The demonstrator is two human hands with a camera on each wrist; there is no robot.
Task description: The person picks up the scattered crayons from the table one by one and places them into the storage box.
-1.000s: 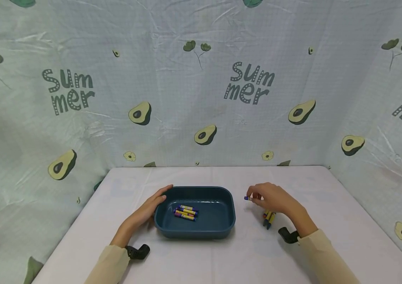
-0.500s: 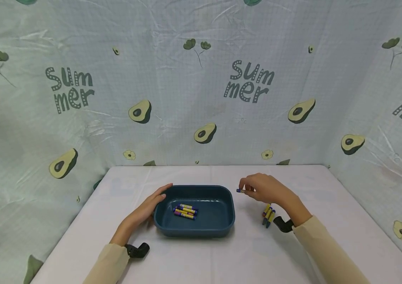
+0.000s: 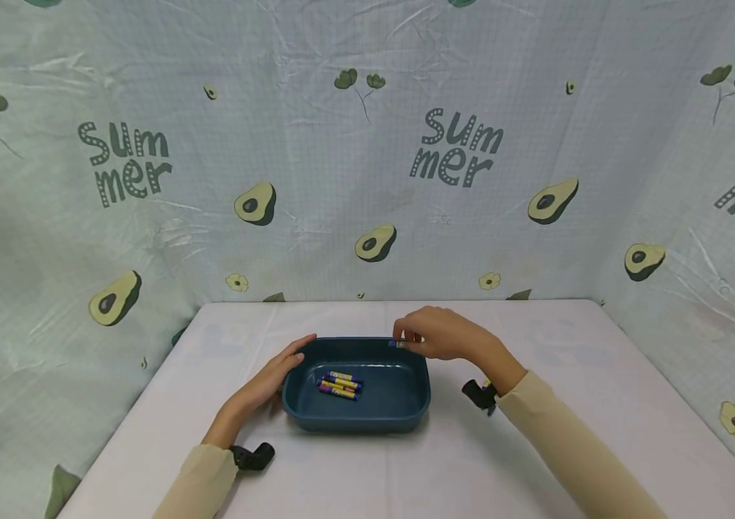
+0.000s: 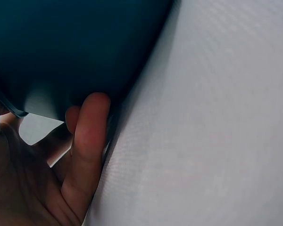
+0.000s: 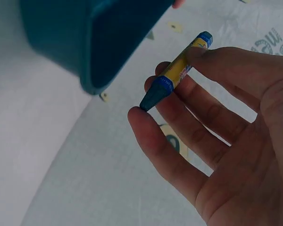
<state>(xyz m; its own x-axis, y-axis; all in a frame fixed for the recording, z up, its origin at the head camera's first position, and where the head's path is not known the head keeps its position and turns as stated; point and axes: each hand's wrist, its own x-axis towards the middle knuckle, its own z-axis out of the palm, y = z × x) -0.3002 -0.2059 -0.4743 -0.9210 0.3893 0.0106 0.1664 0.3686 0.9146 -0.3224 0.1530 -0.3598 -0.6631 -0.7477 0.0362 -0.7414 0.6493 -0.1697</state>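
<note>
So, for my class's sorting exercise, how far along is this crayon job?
Apparently done: several crayons lie in the tray. In hand: the right hand pinches another crayon in its fingers by the tray's far right corner, not yet set down. Remaining: at least one more on the table, mostly hidden by the wrist camera; I can't count them.

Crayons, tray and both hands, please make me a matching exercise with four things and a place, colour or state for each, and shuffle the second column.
Things:
1. Left hand
2. Right hand
3. Tray
4. Crayons in the tray

Places, colours, states:
A. Dark teal-blue
B. Bunched left of the middle
C. Touching the tray's left end
D. Pinching one crayon

Right pairs: 1-C, 2-D, 3-A, 4-B
</note>
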